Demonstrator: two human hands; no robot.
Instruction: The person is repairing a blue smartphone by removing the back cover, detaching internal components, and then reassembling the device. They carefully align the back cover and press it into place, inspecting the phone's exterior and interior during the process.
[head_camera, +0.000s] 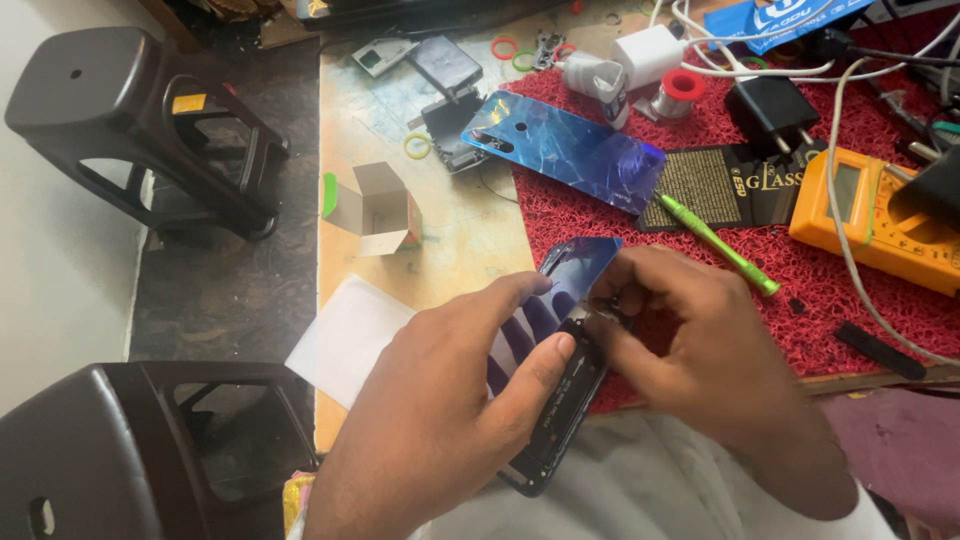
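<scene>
While my left hand (440, 410) wraps the phone (560, 400) from the side, thumb pressed on its dark edge and fingers spread under the glossy blue back cover (575, 275), my right hand (690, 340) pinches closed at the phone's upper end, fingertips (610, 320) bunched where cover and body meet. The cover is tilted up off the body there. I hold the phone low over the near edge of the bench, just above my lap, half over the red mat (760, 250).

I count two blue covers: the one in my grip and a second cover (565, 150) lying flat farther out on the mat. One green pry tool (715, 243) lies just beyond my right knuckles. One orange meter (870, 215) sits to the right, one black charger (770, 110) and one white charger (648, 52) behind it. One small open box (375, 210) stands on the bare wood (470, 230) to the left, one white sheet (345, 335) beside my left wrist. I see several loose rubber rings near the far edge, and two dark stools (130, 120) on the floor at left.
</scene>
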